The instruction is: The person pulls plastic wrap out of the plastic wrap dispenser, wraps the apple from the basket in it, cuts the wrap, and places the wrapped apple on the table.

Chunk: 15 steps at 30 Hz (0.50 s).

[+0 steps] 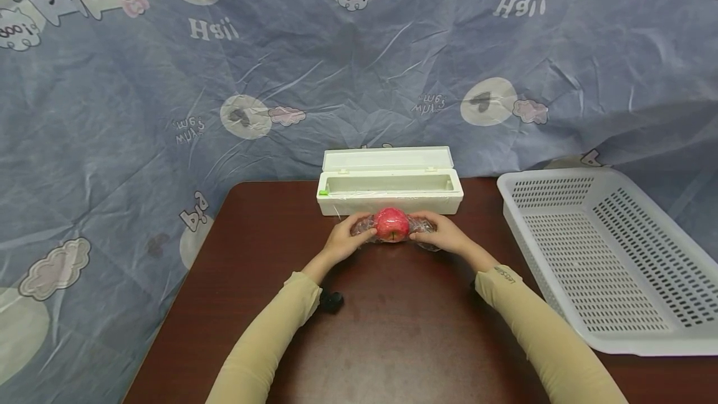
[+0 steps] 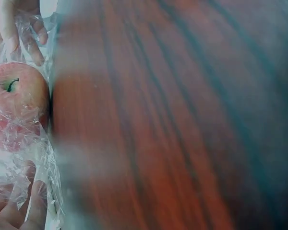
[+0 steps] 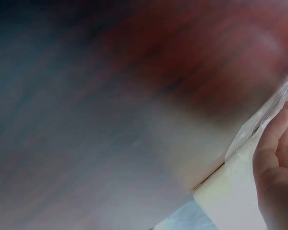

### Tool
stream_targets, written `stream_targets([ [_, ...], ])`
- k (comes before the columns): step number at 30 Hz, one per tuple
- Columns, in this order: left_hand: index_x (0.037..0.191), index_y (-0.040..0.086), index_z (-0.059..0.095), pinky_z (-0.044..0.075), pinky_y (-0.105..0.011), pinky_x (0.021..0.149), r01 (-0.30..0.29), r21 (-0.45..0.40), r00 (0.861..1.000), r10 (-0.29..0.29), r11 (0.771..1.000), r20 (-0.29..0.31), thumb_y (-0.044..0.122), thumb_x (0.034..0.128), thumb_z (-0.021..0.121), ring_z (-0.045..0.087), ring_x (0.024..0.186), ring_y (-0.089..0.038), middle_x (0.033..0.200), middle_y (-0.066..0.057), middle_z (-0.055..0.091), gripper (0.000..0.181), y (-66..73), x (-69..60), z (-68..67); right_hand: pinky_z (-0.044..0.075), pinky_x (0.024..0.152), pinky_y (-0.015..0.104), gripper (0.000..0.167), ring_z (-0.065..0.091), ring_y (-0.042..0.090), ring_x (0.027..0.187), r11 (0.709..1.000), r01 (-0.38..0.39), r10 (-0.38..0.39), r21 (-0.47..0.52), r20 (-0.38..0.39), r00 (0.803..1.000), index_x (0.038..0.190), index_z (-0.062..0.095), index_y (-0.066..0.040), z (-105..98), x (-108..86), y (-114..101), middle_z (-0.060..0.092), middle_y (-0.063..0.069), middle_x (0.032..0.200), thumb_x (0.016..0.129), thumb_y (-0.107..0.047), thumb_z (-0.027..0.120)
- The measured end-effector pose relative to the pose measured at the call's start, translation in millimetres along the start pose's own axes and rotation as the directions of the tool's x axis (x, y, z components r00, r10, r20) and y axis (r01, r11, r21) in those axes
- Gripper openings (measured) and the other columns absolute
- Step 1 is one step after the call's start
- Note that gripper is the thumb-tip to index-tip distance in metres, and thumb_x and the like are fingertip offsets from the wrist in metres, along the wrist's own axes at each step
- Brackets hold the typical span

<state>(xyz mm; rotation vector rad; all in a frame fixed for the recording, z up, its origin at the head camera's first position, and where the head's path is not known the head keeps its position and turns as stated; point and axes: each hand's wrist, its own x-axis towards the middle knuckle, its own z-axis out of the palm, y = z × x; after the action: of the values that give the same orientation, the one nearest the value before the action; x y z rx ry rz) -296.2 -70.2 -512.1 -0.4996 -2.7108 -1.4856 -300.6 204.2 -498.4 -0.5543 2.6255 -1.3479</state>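
A red apple (image 1: 391, 224) covered in clear plastic wrap (image 1: 424, 227) is between the two hands, in front of a white wrap dispenser box (image 1: 339, 206). On its left side the left hand (image 1: 343, 239) grips the gathered film with bent fingers. The right hand (image 1: 445, 235) pinches the film on the opposite side. The left wrist view shows the apple's stem end facing up, with crinkled film (image 2: 50, 175) stretched toward the fingers. In the right wrist view, the right hand (image 3: 277, 158) holds a sheet of film, and the apple is out of sight.
The dispenser's lid (image 1: 387, 159) stands raised against the patterned blue cloth (image 1: 348, 67). To the right is a white perforated basket (image 1: 552, 267) on the dark brown table (image 1: 404, 329). A small black object (image 1: 332, 302) is by the left wrist.
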Motion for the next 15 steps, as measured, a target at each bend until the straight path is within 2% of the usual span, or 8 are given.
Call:
stream_targets([
  [5,0.127,0.02,0.058,0.046,-0.037,0.086,-0.014,0.013,1.0,0.014,1.0,-0.023,0.037,0.085,0.068,0.057,0.103,-0.016,0.119,-0.003,0.062,0.046,-0.4,-1.4,-1.0,0.044,0.091,0.045,0.055,0.053,0.028,0.109,1.0,0.013,-0.013,0.016,-0.003,1.0,0.129,0.055,-0.008,-0.8,0.2,3.1,0.057,0.014,0.124,0.081,-0.029,0.074],
  [7,0.125,0.019,0.059,0.047,-0.037,0.084,-0.025,0.017,0.999,0.026,1.0,-0.036,0.036,0.0851,0.069,0.057,0.101,-0.016,0.117,-0.004,0.063,0.044,-0.7,-1.2,-1.8,0.045,0.088,0.044,0.053,0.054,0.03,0.107,0.999,0.025,-0.025,0.031,0.0,1.0,0.128,0.055,-0.004,-3.5,-3.5,-6.5,0.058,0.017,0.122,0.082,-0.024,0.074],
  [12,0.122,0.018,0.062,0.047,-0.031,0.068,-0.053,0.017,0.997,0.054,0.998,-0.053,0.031,0.0856,0.069,0.056,0.08,-0.014,0.095,0.0,0.064,0.039,-3.5,-1.1,-6.5,0.046,0.086,0.043,0.047,0.054,0.032,0.105,0.999,0.047,-0.047,0.023,-0.005,0.999,0.126,0.055,0.0,-6.5,-5.0,-7.4,0.058,0.019,0.12,0.084,-0.014,0.071],
  [15,0.121,0.018,0.062,0.046,-0.028,0.062,-0.05,0.012,0.997,0.051,0.999,-0.052,0.03,0.0863,0.069,0.055,0.074,-0.012,0.087,0.002,0.061,0.037,-5.8,-1.7,-9.0,0.043,0.09,0.047,0.045,0.053,0.031,0.108,0.999,0.041,-0.041,-0.011,-0.027,0.999,0.126,0.057,-0.004,-6.8,-2.7,2.3,0.058,0.018,0.121,0.084,-0.016,0.071],
])
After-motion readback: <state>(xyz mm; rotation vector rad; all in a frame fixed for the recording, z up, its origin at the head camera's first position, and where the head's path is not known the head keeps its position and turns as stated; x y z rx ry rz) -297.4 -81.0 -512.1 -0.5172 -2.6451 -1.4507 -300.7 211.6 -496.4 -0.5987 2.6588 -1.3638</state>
